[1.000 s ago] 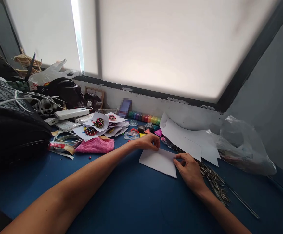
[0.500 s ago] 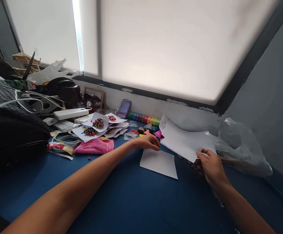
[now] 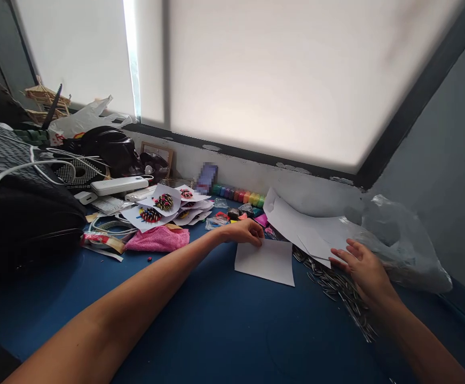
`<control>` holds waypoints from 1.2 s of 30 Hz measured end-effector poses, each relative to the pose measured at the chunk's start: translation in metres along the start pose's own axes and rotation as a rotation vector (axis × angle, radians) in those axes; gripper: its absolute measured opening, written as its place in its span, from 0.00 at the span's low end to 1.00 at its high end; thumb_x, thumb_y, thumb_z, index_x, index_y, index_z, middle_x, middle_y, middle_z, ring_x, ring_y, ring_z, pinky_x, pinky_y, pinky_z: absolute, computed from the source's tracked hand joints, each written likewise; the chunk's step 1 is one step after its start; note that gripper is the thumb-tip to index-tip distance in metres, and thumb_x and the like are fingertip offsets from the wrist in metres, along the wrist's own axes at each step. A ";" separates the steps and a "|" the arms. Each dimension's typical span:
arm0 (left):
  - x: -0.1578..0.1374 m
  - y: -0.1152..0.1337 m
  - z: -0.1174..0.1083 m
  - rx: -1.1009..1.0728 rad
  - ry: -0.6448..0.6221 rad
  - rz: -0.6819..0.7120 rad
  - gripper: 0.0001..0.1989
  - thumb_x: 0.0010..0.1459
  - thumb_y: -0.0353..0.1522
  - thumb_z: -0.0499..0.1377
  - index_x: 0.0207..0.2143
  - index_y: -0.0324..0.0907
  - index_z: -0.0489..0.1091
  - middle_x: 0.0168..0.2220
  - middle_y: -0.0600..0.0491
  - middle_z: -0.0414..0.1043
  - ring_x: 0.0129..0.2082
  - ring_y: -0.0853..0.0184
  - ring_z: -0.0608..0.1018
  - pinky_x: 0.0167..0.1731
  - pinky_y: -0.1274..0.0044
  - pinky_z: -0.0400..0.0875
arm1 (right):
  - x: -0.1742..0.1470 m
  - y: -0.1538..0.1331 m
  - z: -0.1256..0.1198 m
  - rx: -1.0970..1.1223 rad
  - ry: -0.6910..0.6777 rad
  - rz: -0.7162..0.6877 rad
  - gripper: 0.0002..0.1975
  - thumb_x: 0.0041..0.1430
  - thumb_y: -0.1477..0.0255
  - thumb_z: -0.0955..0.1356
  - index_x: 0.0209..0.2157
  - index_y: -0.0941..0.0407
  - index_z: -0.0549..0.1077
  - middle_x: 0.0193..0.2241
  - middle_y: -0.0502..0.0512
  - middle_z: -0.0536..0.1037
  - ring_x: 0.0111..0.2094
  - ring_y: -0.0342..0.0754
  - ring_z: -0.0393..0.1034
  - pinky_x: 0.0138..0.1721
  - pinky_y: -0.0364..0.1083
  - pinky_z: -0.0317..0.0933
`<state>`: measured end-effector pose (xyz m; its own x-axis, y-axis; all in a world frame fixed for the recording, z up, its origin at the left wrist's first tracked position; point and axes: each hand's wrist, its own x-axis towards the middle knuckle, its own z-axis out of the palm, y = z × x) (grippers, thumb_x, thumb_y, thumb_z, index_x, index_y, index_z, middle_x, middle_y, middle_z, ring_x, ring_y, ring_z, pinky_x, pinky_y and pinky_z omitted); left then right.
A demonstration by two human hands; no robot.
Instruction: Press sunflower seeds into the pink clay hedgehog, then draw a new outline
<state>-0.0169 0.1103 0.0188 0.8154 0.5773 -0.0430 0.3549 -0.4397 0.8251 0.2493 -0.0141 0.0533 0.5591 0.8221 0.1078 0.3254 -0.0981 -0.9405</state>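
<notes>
A small white sheet of paper [image 3: 266,262] lies on the blue tabletop, its far edge pinched between the thumb and fingers of my left hand [image 3: 245,232]. Larger white sheets [image 3: 308,226] rest farther back, slightly curled at the far left corner. Beside their near right corner is my right hand [image 3: 360,266], fingers spread and holding nothing. Under that hand and along the sheets' near edge spreads a pile of thin dark slivers [image 3: 342,290] that look like sunflower seeds; part of it is hidden.
Small papers bearing spiky coloured figures [image 3: 163,201] are piled left of centre, behind a pink cloth [image 3: 158,240]. A row of coloured clay blocks [image 3: 238,196] lines the wall. Clear plastic bag [image 3: 408,250] at right; black bag [image 3: 24,224] and white power bank [image 3: 119,185] at left.
My right hand has let go of the larger sheets and moved right, its fingers opening. More dark slivers show beneath. The small sheet has turned slightly in my left hand.
</notes>
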 end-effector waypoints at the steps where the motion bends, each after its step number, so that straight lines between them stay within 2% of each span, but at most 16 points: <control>1: -0.001 0.002 -0.001 -0.024 0.007 0.010 0.17 0.65 0.37 0.57 0.52 0.38 0.66 0.50 0.46 0.68 0.45 0.61 0.75 0.43 0.65 0.73 | -0.002 -0.001 0.000 -0.037 0.012 -0.018 0.32 0.50 0.70 0.69 0.58 0.58 0.62 0.57 0.69 0.66 0.44 0.56 0.76 0.46 0.52 0.70; 4: -0.006 0.013 -0.004 -0.098 0.029 0.046 0.13 0.63 0.35 0.59 0.47 0.37 0.69 0.45 0.48 0.71 0.42 0.63 0.76 0.42 0.67 0.73 | -0.013 -0.008 0.005 -0.111 -0.054 -0.081 0.31 0.50 0.63 0.70 0.56 0.57 0.65 0.51 0.67 0.72 0.45 0.58 0.74 0.45 0.53 0.68; 6: -0.008 0.021 -0.004 -0.145 0.030 0.067 0.10 0.59 0.33 0.61 0.41 0.36 0.72 0.38 0.50 0.74 0.40 0.65 0.76 0.42 0.72 0.71 | -0.025 -0.013 0.012 -0.117 -0.225 -0.119 0.27 0.49 0.59 0.70 0.50 0.56 0.70 0.47 0.62 0.76 0.45 0.56 0.73 0.44 0.50 0.69; 8: -0.009 0.029 -0.003 -0.175 0.003 0.072 0.09 0.55 0.33 0.64 0.37 0.37 0.73 0.34 0.52 0.75 0.37 0.66 0.77 0.40 0.75 0.70 | -0.038 -0.016 0.021 -0.125 -0.428 -0.105 0.25 0.45 0.57 0.72 0.44 0.56 0.73 0.38 0.59 0.79 0.38 0.54 0.75 0.38 0.48 0.70; 10: -0.009 0.033 -0.001 -0.176 -0.060 0.053 0.11 0.51 0.35 0.66 0.35 0.39 0.74 0.31 0.53 0.75 0.34 0.66 0.77 0.36 0.76 0.69 | -0.048 -0.017 0.029 -0.136 -0.590 -0.075 0.21 0.46 0.55 0.71 0.38 0.55 0.74 0.32 0.55 0.80 0.33 0.51 0.75 0.32 0.46 0.70; 13: -0.010 0.034 0.000 -0.123 -0.227 -0.025 0.14 0.44 0.38 0.70 0.33 0.41 0.77 0.28 0.53 0.76 0.28 0.67 0.76 0.29 0.77 0.68 | -0.058 -0.013 0.035 -0.202 -0.785 0.003 0.16 0.42 0.59 0.73 0.28 0.55 0.72 0.22 0.49 0.76 0.22 0.46 0.71 0.20 0.42 0.64; 15: -0.011 0.033 0.001 -0.077 -0.333 -0.076 0.15 0.41 0.38 0.71 0.32 0.42 0.77 0.27 0.53 0.77 0.25 0.67 0.76 0.26 0.77 0.67 | -0.062 -0.011 0.036 -0.258 -0.872 0.060 0.15 0.40 0.61 0.74 0.25 0.55 0.71 0.16 0.45 0.72 0.16 0.43 0.66 0.15 0.40 0.60; 17: -0.011 0.034 0.001 -0.039 -0.390 -0.103 0.15 0.40 0.38 0.71 0.32 0.43 0.77 0.29 0.53 0.77 0.26 0.67 0.76 0.25 0.77 0.66 | -0.064 -0.009 0.035 -0.302 -0.904 0.090 0.14 0.41 0.62 0.74 0.26 0.55 0.69 0.13 0.43 0.69 0.13 0.41 0.63 0.13 0.40 0.59; 21: -0.011 0.042 0.003 0.038 -0.420 -0.118 0.13 0.40 0.36 0.70 0.30 0.43 0.77 0.28 0.54 0.77 0.26 0.66 0.76 0.25 0.78 0.66 | -0.069 -0.009 0.035 -0.371 -0.865 0.057 0.13 0.46 0.61 0.71 0.24 0.54 0.65 0.12 0.41 0.66 0.10 0.40 0.60 0.10 0.39 0.54; 24: -0.009 0.047 0.007 0.105 -0.410 -0.127 0.11 0.40 0.35 0.70 0.28 0.42 0.76 0.25 0.54 0.75 0.25 0.66 0.76 0.23 0.77 0.65 | -0.072 -0.010 0.038 -0.390 -0.793 -0.027 0.13 0.52 0.59 0.67 0.24 0.53 0.65 0.17 0.45 0.71 0.16 0.43 0.67 0.13 0.40 0.58; 28: -0.006 0.047 0.011 0.181 -0.375 -0.135 0.05 0.42 0.30 0.67 0.25 0.41 0.74 0.23 0.54 0.74 0.23 0.66 0.74 0.23 0.77 0.66 | -0.068 -0.010 0.037 -0.505 -0.687 -0.137 0.15 0.57 0.57 0.62 0.28 0.53 0.69 0.20 0.49 0.74 0.19 0.46 0.69 0.17 0.43 0.60; 31: -0.006 0.045 0.012 0.221 -0.358 -0.135 0.03 0.45 0.29 0.65 0.25 0.41 0.74 0.24 0.54 0.73 0.23 0.67 0.74 0.24 0.77 0.67 | -0.050 -0.012 0.019 -0.660 -0.550 -0.236 0.12 0.59 0.60 0.62 0.30 0.52 0.72 0.26 0.51 0.77 0.27 0.48 0.72 0.25 0.44 0.61; 32: -0.006 0.044 0.012 0.234 -0.352 -0.133 0.03 0.46 0.29 0.65 0.26 0.41 0.74 0.25 0.54 0.74 0.24 0.67 0.75 0.24 0.77 0.67 | -0.041 -0.013 0.009 -0.731 -0.486 -0.259 0.10 0.58 0.62 0.64 0.28 0.52 0.72 0.26 0.52 0.77 0.27 0.49 0.72 0.25 0.44 0.59; 34: -0.005 0.045 0.012 0.266 -0.356 -0.135 0.03 0.48 0.31 0.65 0.28 0.41 0.75 0.27 0.54 0.74 0.26 0.67 0.75 0.26 0.77 0.69 | -0.023 -0.013 -0.013 -0.880 -0.353 -0.256 0.08 0.53 0.66 0.67 0.23 0.53 0.70 0.22 0.55 0.74 0.25 0.51 0.69 0.23 0.45 0.52; 36: -0.005 0.046 0.013 0.309 -0.378 -0.147 0.04 0.51 0.31 0.65 0.30 0.40 0.74 0.29 0.54 0.74 0.28 0.67 0.75 0.28 0.77 0.70 | -0.008 -0.012 -0.035 -0.991 -0.303 -0.233 0.07 0.49 0.70 0.68 0.20 0.53 0.68 0.21 0.56 0.73 0.24 0.52 0.67 0.22 0.45 0.49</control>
<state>0.0014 0.0787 0.0498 0.8349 0.3845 -0.3939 0.5504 -0.5882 0.5925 0.2675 -0.0390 0.0746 0.2341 0.9715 0.0378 0.9525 -0.2214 -0.2092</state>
